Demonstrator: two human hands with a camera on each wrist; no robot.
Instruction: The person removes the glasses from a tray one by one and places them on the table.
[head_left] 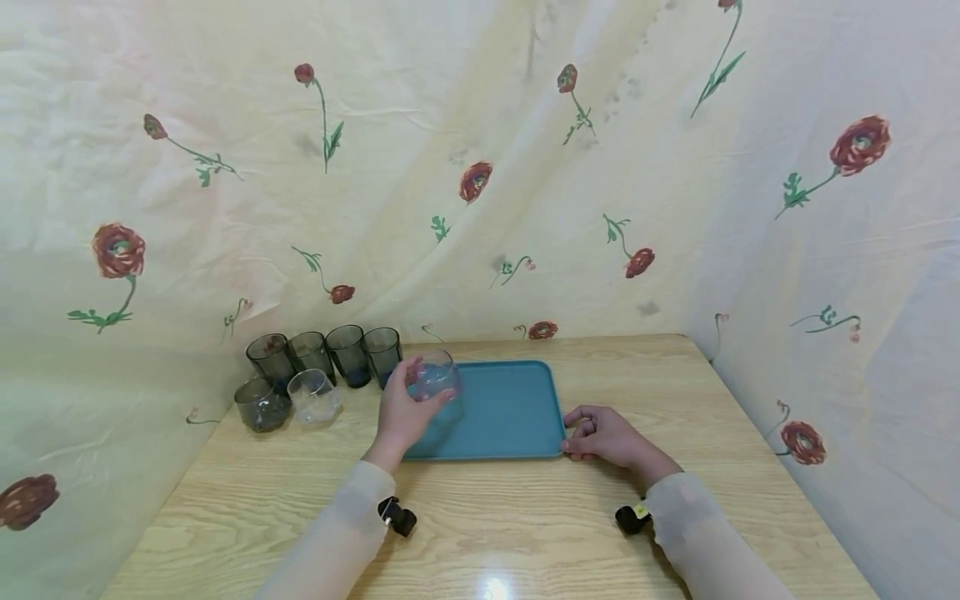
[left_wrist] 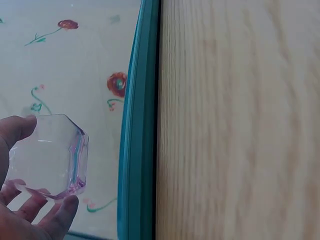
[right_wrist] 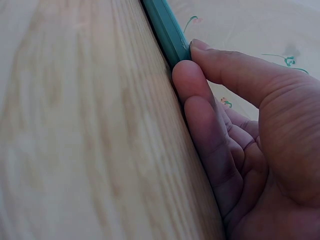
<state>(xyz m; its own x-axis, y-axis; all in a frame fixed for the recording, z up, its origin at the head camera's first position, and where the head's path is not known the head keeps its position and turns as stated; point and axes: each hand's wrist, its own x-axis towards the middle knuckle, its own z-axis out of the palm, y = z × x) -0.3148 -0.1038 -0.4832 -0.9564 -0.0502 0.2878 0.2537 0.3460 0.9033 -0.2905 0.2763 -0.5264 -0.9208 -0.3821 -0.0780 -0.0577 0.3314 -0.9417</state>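
My left hand (head_left: 407, 408) holds a clear, pink-tinted drinking glass (head_left: 435, 375) over the left part of a blue tray (head_left: 510, 408). In the left wrist view, the thumb and fingers (left_wrist: 64, 215) grip the glass (left_wrist: 77, 160) around its sides, and its base stays apart from the tray edge (left_wrist: 139, 125). At the tray's front right corner, my right hand (head_left: 603, 433) pinches the rim. The right wrist view has the thumb on top and the index fingertip (right_wrist: 190, 77) low at the tray corner (right_wrist: 167, 32), with the other fingers curled beneath.
Several tall dark glasses (head_left: 348, 357) stand in a row at the back left. In front of them are a short dark glass (head_left: 262, 407) and a short clear glass (head_left: 315, 398). Flowered cloth (head_left: 405, 208) hangs behind the wooden table (head_left: 495, 517).
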